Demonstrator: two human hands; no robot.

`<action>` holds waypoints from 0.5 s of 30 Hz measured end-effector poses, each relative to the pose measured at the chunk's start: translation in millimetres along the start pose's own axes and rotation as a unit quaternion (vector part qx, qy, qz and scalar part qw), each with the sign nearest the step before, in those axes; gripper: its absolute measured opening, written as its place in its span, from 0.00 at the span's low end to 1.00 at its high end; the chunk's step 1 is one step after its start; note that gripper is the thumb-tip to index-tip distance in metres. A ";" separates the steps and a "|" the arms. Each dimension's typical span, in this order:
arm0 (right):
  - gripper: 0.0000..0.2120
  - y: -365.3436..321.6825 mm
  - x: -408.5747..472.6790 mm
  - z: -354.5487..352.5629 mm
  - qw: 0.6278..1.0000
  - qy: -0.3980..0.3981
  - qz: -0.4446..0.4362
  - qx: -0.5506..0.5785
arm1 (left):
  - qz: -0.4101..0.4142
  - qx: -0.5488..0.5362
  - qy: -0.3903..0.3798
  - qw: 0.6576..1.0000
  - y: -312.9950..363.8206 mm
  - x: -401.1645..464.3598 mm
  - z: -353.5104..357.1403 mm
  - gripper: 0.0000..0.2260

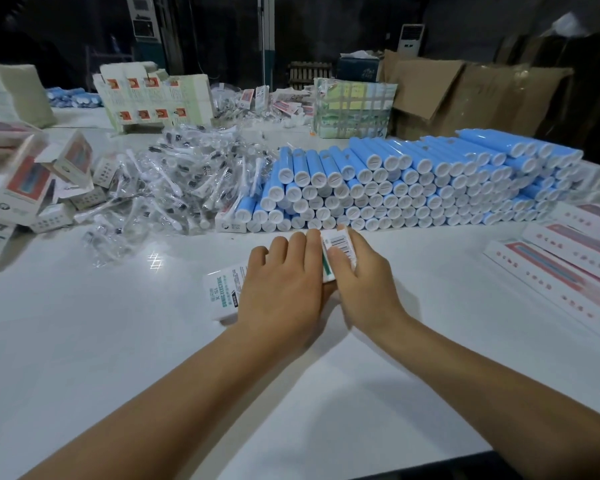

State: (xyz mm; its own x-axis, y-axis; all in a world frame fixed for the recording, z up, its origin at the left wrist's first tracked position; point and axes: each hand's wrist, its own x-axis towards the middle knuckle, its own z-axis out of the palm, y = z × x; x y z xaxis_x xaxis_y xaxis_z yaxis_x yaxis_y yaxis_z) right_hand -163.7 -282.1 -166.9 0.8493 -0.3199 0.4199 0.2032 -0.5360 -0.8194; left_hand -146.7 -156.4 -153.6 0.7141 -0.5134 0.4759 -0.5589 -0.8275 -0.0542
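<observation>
A long white box (222,289) printed with green letters lies on the white table (118,358) in front of me. My left hand (284,285) lies flat on top of it with straight fingers, covering its middle. At the box's far end my right hand (364,275) curls its fingers and thumb round the end flap (340,247), which carries a barcode. Most of the box is hidden under both hands.
Behind the hands, a wide stack of blue tubes with white caps (413,188). Left of it, a heap of brush heads in clear bags (181,181). Loose white boxes (32,188) at the left, flat pink-printed boxes (561,265) at the right, cardboard cartons (465,95) behind.
</observation>
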 end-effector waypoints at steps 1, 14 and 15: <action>0.19 1.1 -0.9 0.2 1.000 0.001 -0.017 -0.018 | 0.002 0.002 -0.001 1.000 0.9 -0.9 -1.0 0.33; 0.12 -3.1 6.3 -13.6 0.915 -0.075 0.148 0.368 | 0.004 0.000 0.028 1.000 -4.0 -0.6 3.7 0.29; 0.12 -2.6 6.3 -13.7 0.918 -0.072 0.138 0.364 | 0.003 0.000 0.042 0.999 -4.4 -1.1 2.9 0.28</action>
State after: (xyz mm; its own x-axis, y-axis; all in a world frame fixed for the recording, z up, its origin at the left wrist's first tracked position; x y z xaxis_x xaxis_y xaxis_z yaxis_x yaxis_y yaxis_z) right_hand -165.5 -293.4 -156.8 0.9626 -0.2296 0.1437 0.1975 0.2316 -0.9525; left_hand -143.8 -152.8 -156.4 0.6728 -0.4975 0.5475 -0.5632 -0.8244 -0.0570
